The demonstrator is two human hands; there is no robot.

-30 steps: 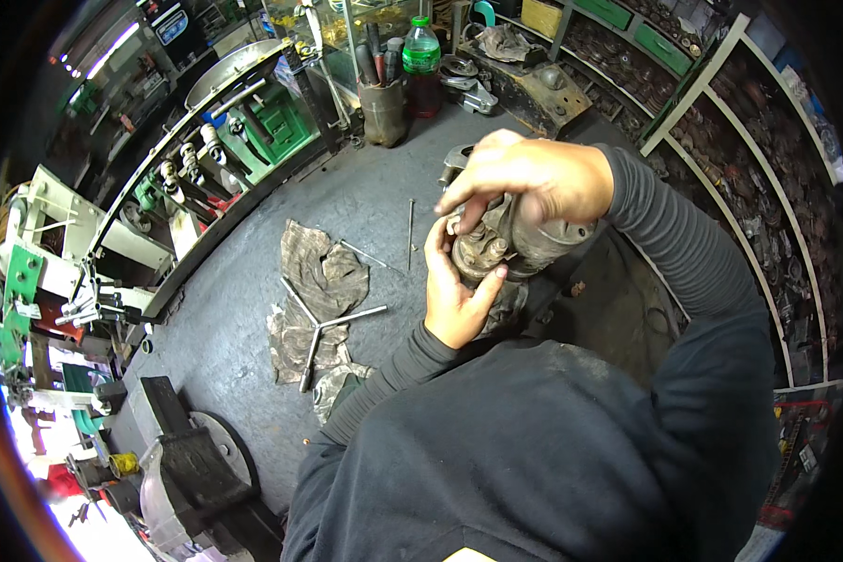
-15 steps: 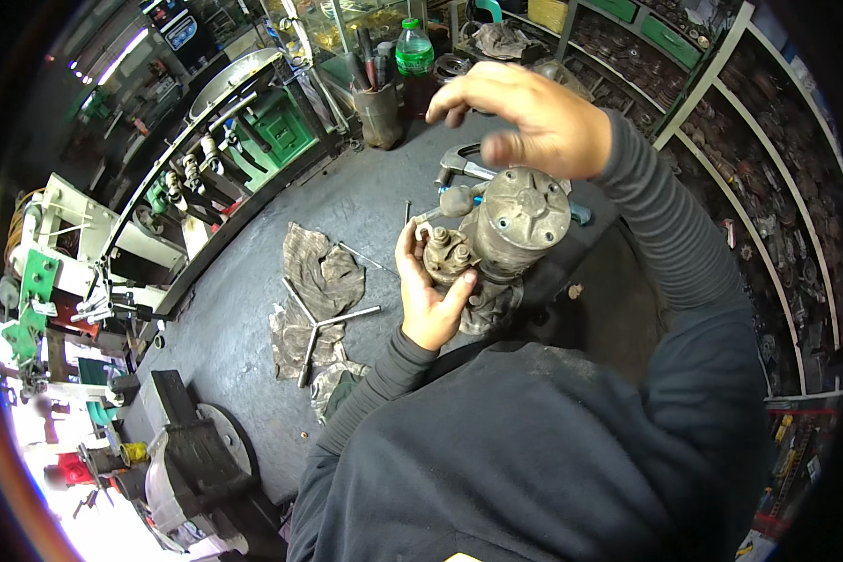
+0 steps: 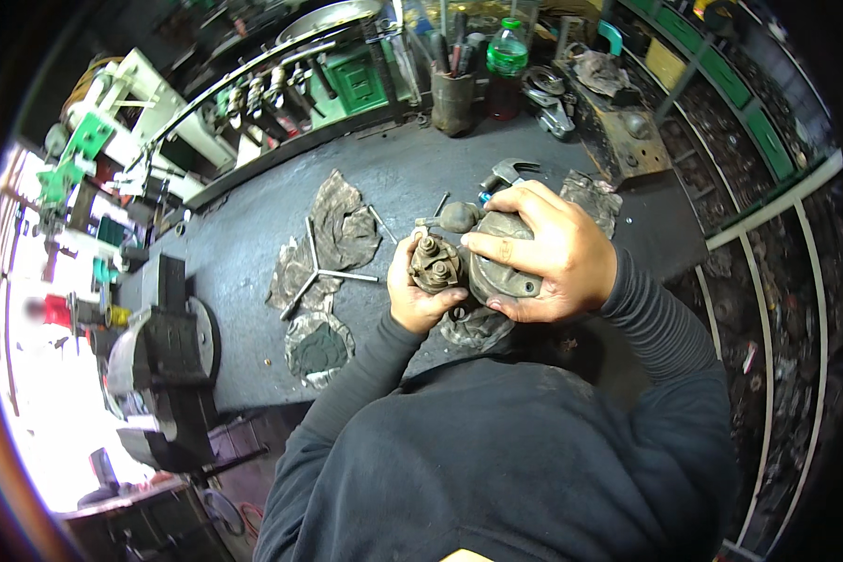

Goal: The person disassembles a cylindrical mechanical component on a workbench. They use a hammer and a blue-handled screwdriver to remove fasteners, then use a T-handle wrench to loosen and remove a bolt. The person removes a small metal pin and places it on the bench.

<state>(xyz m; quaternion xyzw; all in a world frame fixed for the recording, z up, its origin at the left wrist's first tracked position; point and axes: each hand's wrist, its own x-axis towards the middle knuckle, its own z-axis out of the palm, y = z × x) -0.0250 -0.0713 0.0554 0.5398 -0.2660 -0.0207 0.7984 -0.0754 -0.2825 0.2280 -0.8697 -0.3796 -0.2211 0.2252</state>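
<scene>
A grimy starter motor stands upright on the dark bench, close in front of me. My left hand is wrapped around its solenoid, thumb toward me, terminals facing up. Over the motor's round end cover lies my right hand, fingers bent across the top and thumb on the near rim. That hand hides much of the cover. Just beyond the motor lies a hammer, its handle partly hidden. A three-armed Y wrench rests to the left on a crumpled dirty rag.
A thin rod lies beside the rag. Nearer me is a round dark-centred piece with a pale wrinkled edge. A bench vise stands left. A tool pot and green-capped bottle stand at the back; shelves line the right.
My right hand has come down from above the motor onto its end cover. My left hand stays on the solenoid. The view has turned, shifting the bench in the picture.
</scene>
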